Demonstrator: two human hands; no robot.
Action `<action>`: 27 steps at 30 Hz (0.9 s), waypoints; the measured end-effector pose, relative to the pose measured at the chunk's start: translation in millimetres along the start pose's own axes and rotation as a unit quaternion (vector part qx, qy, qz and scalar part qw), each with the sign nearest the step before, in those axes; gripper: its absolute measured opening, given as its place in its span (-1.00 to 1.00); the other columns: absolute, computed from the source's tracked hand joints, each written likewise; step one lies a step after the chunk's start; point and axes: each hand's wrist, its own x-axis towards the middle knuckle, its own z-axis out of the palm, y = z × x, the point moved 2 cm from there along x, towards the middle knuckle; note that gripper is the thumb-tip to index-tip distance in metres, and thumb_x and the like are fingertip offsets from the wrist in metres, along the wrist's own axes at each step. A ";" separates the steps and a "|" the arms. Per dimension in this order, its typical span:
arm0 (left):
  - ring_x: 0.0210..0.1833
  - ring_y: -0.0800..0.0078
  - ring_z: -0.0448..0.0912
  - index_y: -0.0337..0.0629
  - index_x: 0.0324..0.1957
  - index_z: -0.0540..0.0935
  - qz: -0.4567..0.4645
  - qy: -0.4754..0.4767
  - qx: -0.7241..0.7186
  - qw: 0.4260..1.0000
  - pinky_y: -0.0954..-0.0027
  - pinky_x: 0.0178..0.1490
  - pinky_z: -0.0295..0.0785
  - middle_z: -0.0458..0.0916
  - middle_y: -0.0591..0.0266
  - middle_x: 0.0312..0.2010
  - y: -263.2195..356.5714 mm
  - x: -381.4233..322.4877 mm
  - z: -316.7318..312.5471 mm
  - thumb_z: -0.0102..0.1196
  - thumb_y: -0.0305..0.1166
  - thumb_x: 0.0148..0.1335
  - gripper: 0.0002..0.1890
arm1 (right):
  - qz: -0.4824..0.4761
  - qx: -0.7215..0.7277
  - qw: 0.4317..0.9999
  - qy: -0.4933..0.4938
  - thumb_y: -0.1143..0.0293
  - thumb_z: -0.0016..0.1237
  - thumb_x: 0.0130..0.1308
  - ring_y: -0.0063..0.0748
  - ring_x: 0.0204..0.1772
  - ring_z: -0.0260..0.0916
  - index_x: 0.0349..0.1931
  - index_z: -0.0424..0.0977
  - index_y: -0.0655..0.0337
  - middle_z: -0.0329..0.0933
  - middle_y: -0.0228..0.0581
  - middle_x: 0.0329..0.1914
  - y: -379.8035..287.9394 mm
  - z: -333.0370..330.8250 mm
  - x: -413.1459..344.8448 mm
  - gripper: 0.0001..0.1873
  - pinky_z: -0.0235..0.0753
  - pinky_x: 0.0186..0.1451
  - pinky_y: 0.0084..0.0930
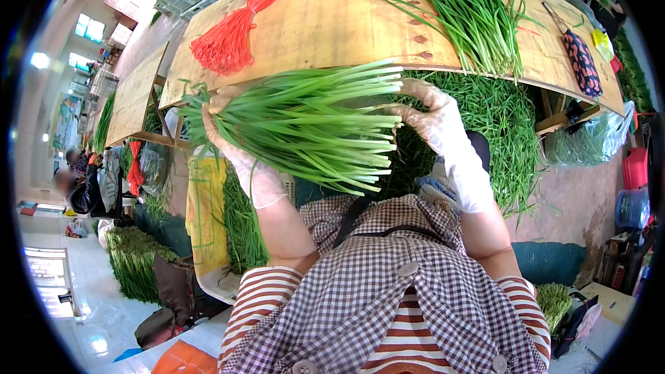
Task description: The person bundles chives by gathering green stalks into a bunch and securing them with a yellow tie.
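My left hand (pixel 234 150), in a thin white glove, is closed around the leafy end of a fanned bunch of long green garlic chives (pixel 306 119). The pale stem ends point right, towards my gloved right hand (pixel 428 114). Its thumb and forefinger are spread at the stem ends, touching or very near them; whether they pinch a stem is unclear. Beyond the bunch, a bundle of red plastic ties (pixel 234 31) lies on the wooden table (pixel 322 15). A pile of the same greens (pixel 467 15) rests further right on the tabletop, its stems towards me.
A patterned pouch (pixel 582 62) lies at the table's right end. Loose greens (pixel 504 140) are heaped below the table edge. A yellow-lined container (pixel 208 218) with greens stands at my left. People (pixel 85 187) are at the far left, beside another wooden table (pixel 137 93).
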 end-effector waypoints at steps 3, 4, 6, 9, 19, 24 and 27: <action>-0.34 0.64 0.38 -0.12 -0.32 0.39 0.034 0.035 0.014 0.999 0.54 -0.14 0.30 0.40 0.47 -0.45 -19.0 -7.8 4.1 0.03 -0.27 0.12 -0.82 | 0.095 0.181 0.969 -0.141 0.51 0.11 0.03 -0.50 -0.11 0.43 -0.13 0.47 0.31 0.51 -0.17 -0.14 -7.4 13.3 3.0 -0.67 0.43 -0.03 -0.59; -0.35 0.64 0.38 -0.11 -0.32 0.39 0.042 0.028 0.029 0.998 0.55 -0.15 0.31 0.40 0.47 -0.45 -11.6 -5.9 -2.5 0.02 -0.27 0.12 -0.82 | 0.071 0.199 0.963 -0.164 0.53 0.11 0.04 -0.52 -0.12 0.43 -0.14 0.47 0.33 0.51 -0.17 -0.15 -8.5 19.3 3.7 -0.68 0.45 -0.05 -0.60; -0.35 0.65 0.37 -0.10 -0.34 0.39 0.023 0.014 -0.014 1.000 0.57 -0.16 0.31 0.39 0.48 -0.46 -8.7 -3.6 -7.7 0.02 -0.30 0.13 -0.85 | 0.069 0.237 0.946 -0.212 0.62 0.07 0.02 -0.56 -0.15 0.43 -0.15 0.49 0.34 0.52 -0.22 -0.16 -13.2 25.4 4.2 -0.69 0.47 -0.07 -0.59; -0.37 0.67 0.37 -0.08 -0.37 0.40 -0.013 0.002 -0.105 0.994 0.60 -0.18 0.30 0.37 0.48 -0.47 -20.1 -2.9 -2.9 0.02 -0.34 0.13 -0.89 | 0.129 0.356 0.906 -0.188 0.56 0.12 0.00 -0.60 -0.23 0.45 -0.23 0.52 0.33 0.55 -0.23 -0.25 -2.5 35.0 4.5 -0.74 0.48 -0.14 -0.61; -0.43 0.64 0.34 -0.06 -0.57 0.33 0.018 -0.072 -0.080 0.994 0.56 -0.23 0.30 0.32 0.45 -0.57 11.1 -1.2 8.9 0.01 -0.44 0.11 -0.82 | 0.133 0.068 0.988 -0.024 0.51 0.09 -0.08 -0.50 -0.33 0.47 -0.44 0.55 0.32 0.57 -0.18 -0.38 23.0 -36.8 -17.5 -0.86 0.49 -0.15 -0.62; -0.44 0.61 0.34 -0.08 -0.61 0.28 0.037 -0.080 -0.046 0.995 0.53 -0.24 0.32 0.28 0.42 -0.62 6.8 2.3 14.5 -0.01 -0.50 0.09 -0.78 | 0.067 -0.464 0.876 0.113 0.47 0.09 -0.03 -0.36 -0.38 0.51 -0.42 0.57 0.15 0.56 -0.18 -0.43 60.7 -75.9 -29.6 -0.88 0.49 -0.22 -0.57; -0.43 0.61 0.34 -0.08 -0.60 0.28 0.038 -0.080 -0.070 0.994 0.54 -0.24 0.32 0.28 0.43 -0.62 5.3 0.4 7.5 -0.01 -0.51 0.09 -0.79 | 0.100 -0.009 0.995 -0.012 0.35 0.10 0.05 -0.49 -0.26 0.50 -0.28 0.56 0.20 0.57 -0.25 -0.34 6.7 -18.7 -25.7 -0.78 0.47 -0.14 -0.60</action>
